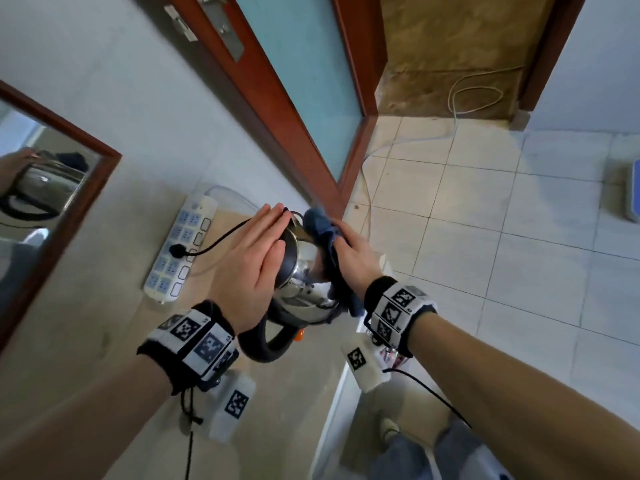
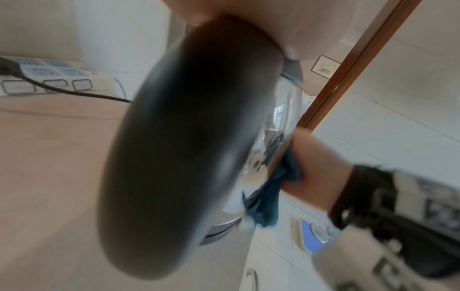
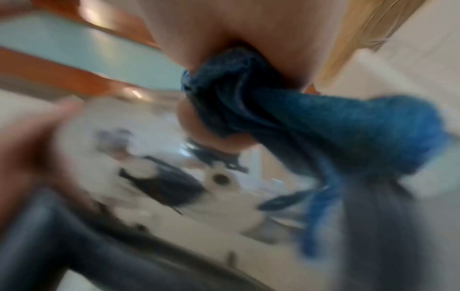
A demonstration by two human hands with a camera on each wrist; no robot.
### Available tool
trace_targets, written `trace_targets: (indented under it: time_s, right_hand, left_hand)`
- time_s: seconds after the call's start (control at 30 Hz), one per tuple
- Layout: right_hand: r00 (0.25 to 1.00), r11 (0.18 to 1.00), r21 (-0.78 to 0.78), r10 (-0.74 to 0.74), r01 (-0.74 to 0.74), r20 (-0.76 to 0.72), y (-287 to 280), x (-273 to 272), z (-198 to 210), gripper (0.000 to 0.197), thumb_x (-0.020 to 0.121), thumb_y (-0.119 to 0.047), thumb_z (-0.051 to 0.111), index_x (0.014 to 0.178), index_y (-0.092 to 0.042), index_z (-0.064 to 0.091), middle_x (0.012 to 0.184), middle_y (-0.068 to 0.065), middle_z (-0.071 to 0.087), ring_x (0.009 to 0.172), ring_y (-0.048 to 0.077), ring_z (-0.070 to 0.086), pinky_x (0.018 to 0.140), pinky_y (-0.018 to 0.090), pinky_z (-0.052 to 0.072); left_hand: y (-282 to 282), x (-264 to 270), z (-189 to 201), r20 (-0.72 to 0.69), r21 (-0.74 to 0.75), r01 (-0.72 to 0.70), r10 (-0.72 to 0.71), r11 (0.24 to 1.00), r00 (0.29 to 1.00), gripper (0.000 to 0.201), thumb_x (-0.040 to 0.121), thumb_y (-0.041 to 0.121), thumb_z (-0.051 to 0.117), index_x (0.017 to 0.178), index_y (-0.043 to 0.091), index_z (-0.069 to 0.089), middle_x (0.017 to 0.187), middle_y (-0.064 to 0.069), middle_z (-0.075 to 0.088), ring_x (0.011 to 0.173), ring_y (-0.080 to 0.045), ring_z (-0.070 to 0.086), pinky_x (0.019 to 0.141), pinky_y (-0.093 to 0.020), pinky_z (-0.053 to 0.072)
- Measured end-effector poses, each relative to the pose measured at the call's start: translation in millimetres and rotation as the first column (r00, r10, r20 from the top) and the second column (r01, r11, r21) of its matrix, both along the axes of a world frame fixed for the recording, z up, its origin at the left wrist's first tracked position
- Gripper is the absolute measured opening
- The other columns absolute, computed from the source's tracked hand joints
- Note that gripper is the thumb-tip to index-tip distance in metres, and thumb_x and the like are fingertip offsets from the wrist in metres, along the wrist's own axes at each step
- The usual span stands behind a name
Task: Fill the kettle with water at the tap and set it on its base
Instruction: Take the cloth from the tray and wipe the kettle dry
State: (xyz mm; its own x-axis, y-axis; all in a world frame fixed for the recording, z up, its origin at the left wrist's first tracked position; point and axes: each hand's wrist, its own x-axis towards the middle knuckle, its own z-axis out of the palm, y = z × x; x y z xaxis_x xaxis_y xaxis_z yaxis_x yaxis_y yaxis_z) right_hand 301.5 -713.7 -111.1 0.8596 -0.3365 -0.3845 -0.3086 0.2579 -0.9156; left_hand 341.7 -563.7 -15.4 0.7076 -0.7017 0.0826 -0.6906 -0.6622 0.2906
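A shiny steel kettle [image 1: 304, 299] with a black handle [image 1: 263, 344] is held tilted above the beige counter [image 1: 104, 306]. My left hand [image 1: 256, 251] lies flat on its black round end [image 2: 189, 137], fingers straight and together. My right hand [image 1: 349, 251] grips a bunched blue cloth [image 1: 320, 230] and presses it against the kettle's steel side [image 3: 174, 177]. The cloth [image 3: 286, 118] hangs down from my fist. A black cord [image 1: 221, 240] runs from the power strip to behind my left hand. The kettle's base is hidden.
A white power strip [image 1: 180, 251] with a black plug lies on the counter by the wall. A framed mirror [image 1: 45, 188] hangs at the left. A wooden door with a glass pane [image 1: 301, 81] stands behind. A blue scale [image 1: 635, 192] sits on the tiled floor at the right.
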Motion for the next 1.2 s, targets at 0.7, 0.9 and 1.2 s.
trace_targets:
  time_s: [0.7, 0.9, 1.2]
  right_hand:
    - [0.978, 0.993, -0.043, -0.102, 0.111, 0.184, 24, -7, 10, 0.034, 0.097, -0.024, 0.044, 0.130, -0.020, 0.052, 0.130, 0.004, 0.056, 0.123, 0.020, 0.051, 0.107, 0.033, 0.039]
    - [0.946, 0.919, -0.231, -0.323, 0.319, 0.021, 49, -45, -4, 0.039, 0.096, -0.028, 0.044, 0.130, -0.009, 0.047, 0.125, 0.012, 0.049, 0.119, 0.029, 0.046, 0.105, 0.036, 0.035]
    - [0.952, 0.924, -0.237, -0.275, 0.300, 0.136, 116, -94, -2, 0.029, 0.076, -0.028, 0.061, 0.098, -0.015, 0.048, 0.108, 0.004, 0.044, 0.099, 0.023, 0.050, 0.089, 0.031, 0.046]
  left_hand:
    - [-5, -2, 0, -0.027, -0.028, -0.038, 0.037, 0.999, 0.999, 0.049, 0.102, 0.022, 0.028, 0.147, 0.007, 0.040, 0.159, -0.002, 0.030, 0.149, -0.013, 0.022, 0.123, -0.037, 0.021]
    - [-2, -1, -4, -0.018, -0.039, -0.036, 0.036, 0.999, 0.999, 0.051, 0.102, 0.030, 0.025, 0.147, 0.012, 0.041, 0.160, 0.000, 0.029, 0.149, -0.012, 0.022, 0.123, -0.031, 0.020]
    - [1, 0, -3, -0.040, 0.017, -0.051, 0.052, 0.999, 0.998, 0.046, 0.106, 0.029, 0.025, 0.150, 0.021, 0.037, 0.162, 0.008, 0.020, 0.151, -0.006, 0.013, 0.122, -0.026, 0.015]
